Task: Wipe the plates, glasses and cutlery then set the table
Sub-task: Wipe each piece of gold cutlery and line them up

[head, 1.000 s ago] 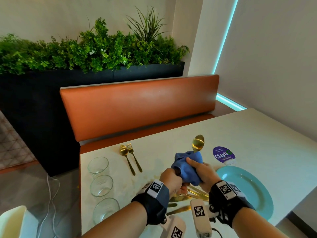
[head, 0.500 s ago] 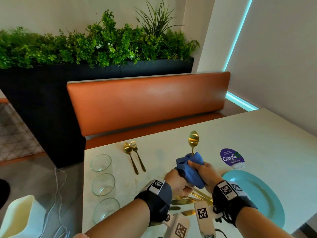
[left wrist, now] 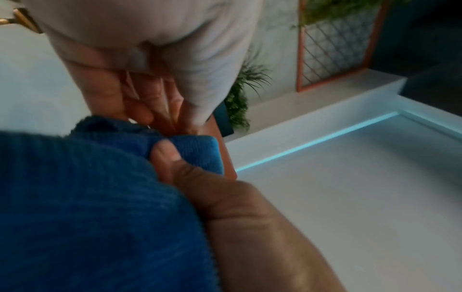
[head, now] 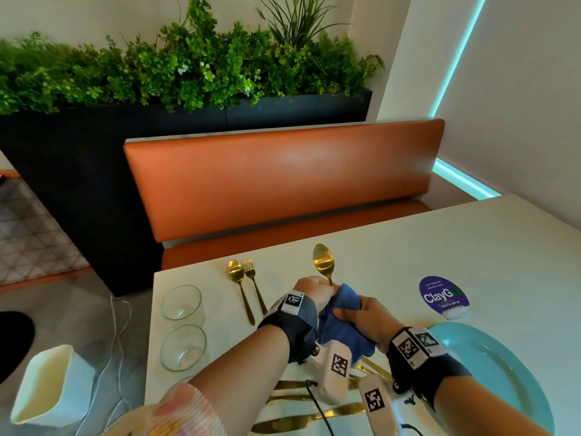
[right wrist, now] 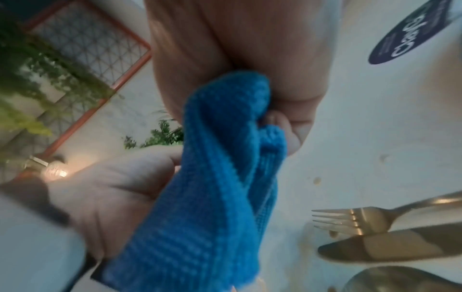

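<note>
Spoon [head: 323, 262] held upright above the tabletop's near middle, its neck pinched in the left hand [head: 312, 292]; the right hand [head: 361, 319] grips the blue cloth [head: 344, 328] bunched round the handle. A hard downward stroke could tug the spoon loose, dropping it onto the cutlery pile [head: 298, 401] directly beneath. Glasses [head: 181, 303] line the left edge and a plate [head: 503, 372] sits at the near right corner. Open room lies toward the far right of the table [head: 440, 247].
</note>
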Action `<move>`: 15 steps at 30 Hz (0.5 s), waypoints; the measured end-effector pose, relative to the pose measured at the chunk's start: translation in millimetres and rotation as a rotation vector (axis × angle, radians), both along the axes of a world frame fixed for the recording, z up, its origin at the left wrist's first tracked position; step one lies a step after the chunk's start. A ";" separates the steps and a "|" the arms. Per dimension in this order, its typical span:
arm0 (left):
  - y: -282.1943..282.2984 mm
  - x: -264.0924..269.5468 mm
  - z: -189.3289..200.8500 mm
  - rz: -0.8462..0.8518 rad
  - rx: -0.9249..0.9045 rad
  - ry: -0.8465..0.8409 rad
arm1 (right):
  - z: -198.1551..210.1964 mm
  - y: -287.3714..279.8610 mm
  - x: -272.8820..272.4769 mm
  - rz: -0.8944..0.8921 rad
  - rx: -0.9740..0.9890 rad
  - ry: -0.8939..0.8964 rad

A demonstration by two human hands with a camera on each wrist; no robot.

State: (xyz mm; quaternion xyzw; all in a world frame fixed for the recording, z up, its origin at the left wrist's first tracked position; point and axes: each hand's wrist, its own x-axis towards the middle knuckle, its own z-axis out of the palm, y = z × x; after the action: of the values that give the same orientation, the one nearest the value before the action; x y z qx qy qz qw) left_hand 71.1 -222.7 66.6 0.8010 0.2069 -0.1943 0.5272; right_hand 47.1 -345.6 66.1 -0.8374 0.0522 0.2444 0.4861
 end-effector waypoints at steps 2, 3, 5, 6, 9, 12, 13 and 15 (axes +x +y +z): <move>6.7 11.8 -9.0 0.063 -0.028 0.062 | -1.7 8.0 6.6 0.058 -0.108 -0.022; 10.9 16.7 -14.4 0.116 -0.122 0.072 | -2.8 12.0 10.3 0.093 -0.148 -0.027; 21.6 23.6 -24.7 0.220 -0.345 0.055 | -4.8 17.3 16.6 0.168 -0.225 -0.013; 30.0 25.9 -27.2 0.274 -0.415 0.050 | -4.5 18.2 18.7 0.231 -0.278 -0.005; 65.5 43.0 -31.6 0.436 -0.419 0.019 | -2.8 12.4 21.4 0.407 -0.405 0.027; 104.9 56.4 -39.9 0.432 -0.142 0.049 | -5.7 -0.1 29.7 0.378 -0.394 0.004; 115.0 58.0 -49.9 0.405 -0.014 0.071 | -6.4 -3.2 34.3 0.343 -0.379 -0.009; 129.4 55.2 -72.3 0.381 0.180 0.105 | -10.3 -8.7 42.2 0.311 -0.354 -0.009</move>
State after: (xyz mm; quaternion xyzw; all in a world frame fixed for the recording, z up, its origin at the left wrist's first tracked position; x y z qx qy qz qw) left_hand 126.3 -93.3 -5.7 0.7802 0.3980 -0.1133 0.4691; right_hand 89.3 -354.3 55.9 -0.9087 -0.0377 0.2995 0.2885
